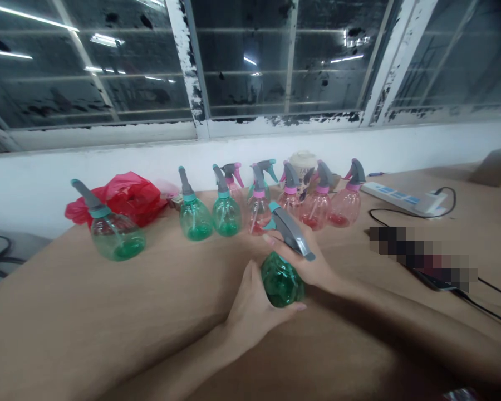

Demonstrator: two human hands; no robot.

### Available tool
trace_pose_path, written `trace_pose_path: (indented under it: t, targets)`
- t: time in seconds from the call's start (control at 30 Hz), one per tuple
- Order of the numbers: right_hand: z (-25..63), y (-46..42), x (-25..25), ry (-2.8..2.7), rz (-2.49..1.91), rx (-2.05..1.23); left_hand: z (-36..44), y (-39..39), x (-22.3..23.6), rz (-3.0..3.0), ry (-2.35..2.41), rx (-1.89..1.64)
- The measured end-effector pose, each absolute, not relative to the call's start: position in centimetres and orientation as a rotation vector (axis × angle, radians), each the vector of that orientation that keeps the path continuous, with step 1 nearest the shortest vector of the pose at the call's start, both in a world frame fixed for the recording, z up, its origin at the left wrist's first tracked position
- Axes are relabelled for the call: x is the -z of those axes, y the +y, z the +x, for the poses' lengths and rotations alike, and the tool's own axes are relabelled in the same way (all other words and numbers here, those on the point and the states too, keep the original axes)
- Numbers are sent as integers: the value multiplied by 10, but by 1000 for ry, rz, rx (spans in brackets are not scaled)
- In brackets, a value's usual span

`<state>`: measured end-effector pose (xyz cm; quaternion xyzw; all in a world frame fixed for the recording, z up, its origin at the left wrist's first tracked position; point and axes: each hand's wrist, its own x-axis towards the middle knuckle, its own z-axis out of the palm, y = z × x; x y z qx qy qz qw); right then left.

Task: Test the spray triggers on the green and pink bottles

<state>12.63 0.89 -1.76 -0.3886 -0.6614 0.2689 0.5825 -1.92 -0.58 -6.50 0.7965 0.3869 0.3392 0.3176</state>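
Note:
A green spray bottle (281, 285) with a grey and teal trigger head (293, 231) is between my two hands above the wooden table. My left hand (250, 303) cups the lower part of its round body, thumb and fingers on opposite sides. Around the neck, just under the trigger head, my right hand (317, 264) is wrapped; some of its fingers are hidden behind the bottle. Beyond my hands stand other spray bottles: a green one (198, 223), another green one (227, 216) and several pink ones (345, 207). Farther left, one more green bottle (119, 242) stands apart.
A crumpled red plastic bag (129, 195) lies at the back left. Behind the bottles stands a white lidded cup (304, 160). To the right are a white power strip (401, 197), a blurred-out dark device (436, 283) with cables, and a cardboard box (497, 166). Windows line the wall.

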Motion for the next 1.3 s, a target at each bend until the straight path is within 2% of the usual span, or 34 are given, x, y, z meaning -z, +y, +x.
trace_pose_path:
  t: [0.97, 1.3]
  targets:
    - [130, 6, 8, -1673, -995, -476, -19, -7, 64, 2073, 1006, -868]
    - [128, 6, 12, -1582, -940, -585, -19, -6, 62, 2102, 990, -867]
